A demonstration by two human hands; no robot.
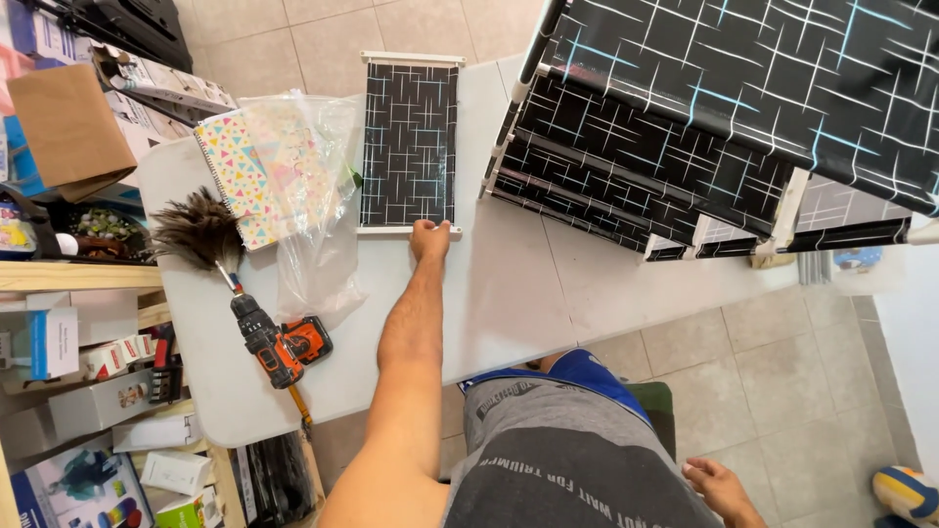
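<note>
My left hand [429, 239] reaches across the white table [509, 303] and grips the near white rail of a flat black fabric panel [409, 143] patterned with white and blue lines. To its right a tiered rack [685, 137] of the same black patterned fabric on white tubes rests tilted on the table. My right hand [722, 487] hangs low beside my grey shorts at the bottom right, fingers apart and holding nothing.
A black and orange cordless drill [277, 342] lies near the table's left front edge. Beside it are a feather duster [201, 233], a colourful spiral notebook [256, 172] and a clear plastic bag [323, 244]. Shelves of boxes [88, 362] stand left. A ball [905, 492] sits on the tiled floor.
</note>
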